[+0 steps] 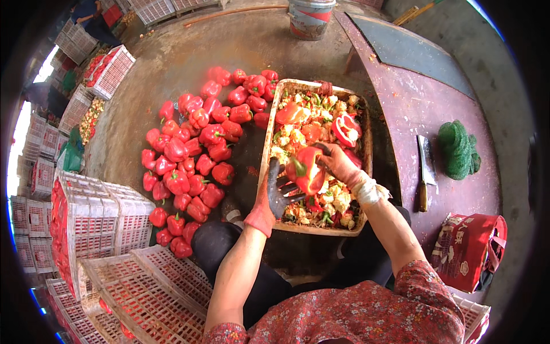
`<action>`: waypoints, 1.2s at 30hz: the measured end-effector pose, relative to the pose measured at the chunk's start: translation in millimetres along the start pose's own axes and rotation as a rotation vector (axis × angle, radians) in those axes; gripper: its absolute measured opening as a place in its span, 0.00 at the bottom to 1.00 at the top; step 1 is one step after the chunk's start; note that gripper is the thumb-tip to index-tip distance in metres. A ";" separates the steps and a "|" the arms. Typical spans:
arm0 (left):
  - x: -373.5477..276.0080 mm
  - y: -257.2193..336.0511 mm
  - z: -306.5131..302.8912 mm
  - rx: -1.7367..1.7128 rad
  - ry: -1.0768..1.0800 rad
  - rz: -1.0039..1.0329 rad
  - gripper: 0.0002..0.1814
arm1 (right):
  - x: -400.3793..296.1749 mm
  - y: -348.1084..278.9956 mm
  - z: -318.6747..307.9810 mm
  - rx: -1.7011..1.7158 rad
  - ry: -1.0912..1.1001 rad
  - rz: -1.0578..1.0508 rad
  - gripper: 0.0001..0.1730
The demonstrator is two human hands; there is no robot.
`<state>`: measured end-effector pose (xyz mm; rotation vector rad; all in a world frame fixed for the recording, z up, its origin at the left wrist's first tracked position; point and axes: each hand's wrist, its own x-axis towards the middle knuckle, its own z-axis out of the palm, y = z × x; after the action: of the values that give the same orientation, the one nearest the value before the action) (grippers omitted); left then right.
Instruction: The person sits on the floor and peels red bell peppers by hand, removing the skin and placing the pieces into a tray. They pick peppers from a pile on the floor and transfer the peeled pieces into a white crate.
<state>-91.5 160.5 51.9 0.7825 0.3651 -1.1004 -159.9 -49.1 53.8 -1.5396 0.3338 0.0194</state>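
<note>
My right hand (337,162), in a glove with a pale cloth wrapped at the wrist, grips a cut red bell pepper (310,178). The pepper's green stem points to the left and a pale cut edge shows on its right. My left hand (278,191), in a black-palmed glove with an orange-red cuff, is spread beside the pepper's left side. Its fingertips reach the pepper or come very close; contact is unclear. Both hands are over a dirty plastic tub (265,144) of pale pepper cores, green stems and red pieces. A hollow pepper piece (346,130) lies there.
Whole red peppers (177,150) are heaped on the floor to the left, near stacked plastic crates (118,213). On the right, a low table (397,107) carries a cleaver (425,165), green netting (457,150) and a red bag (468,251). A bucket (311,21) stands ahead; a person (88,17) is far left.
</note>
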 end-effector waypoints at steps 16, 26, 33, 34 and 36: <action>5.3 -45.2 17.0 1.062 0.055 1.002 0.31 | -51.6 5.4 52.4 0.117 0.214 -0.092 0.40; 23.1 -38.1 -3.8 -0.002 -0.065 0.215 0.21 | -37.1 8.9 37.6 0.282 -0.004 -0.039 0.33; 21.7 -35.6 -6.3 -0.105 -0.353 -0.053 0.31 | -32.6 6.1 21.3 0.192 -0.163 0.060 0.31; 20.7 -35.7 -5.9 -0.100 -0.308 0.007 0.30 | -33.8 3.8 23.5 0.022 -0.093 0.007 0.32; 18.7 -34.7 -5.0 -0.087 -0.216 0.125 0.30 | -41.9 -2.2 34.2 -0.151 0.071 -0.091 0.35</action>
<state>-114.0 144.0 23.7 0.5952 0.1778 -1.0332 -192.6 -7.5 65.2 -1.7064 0.3242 -0.0831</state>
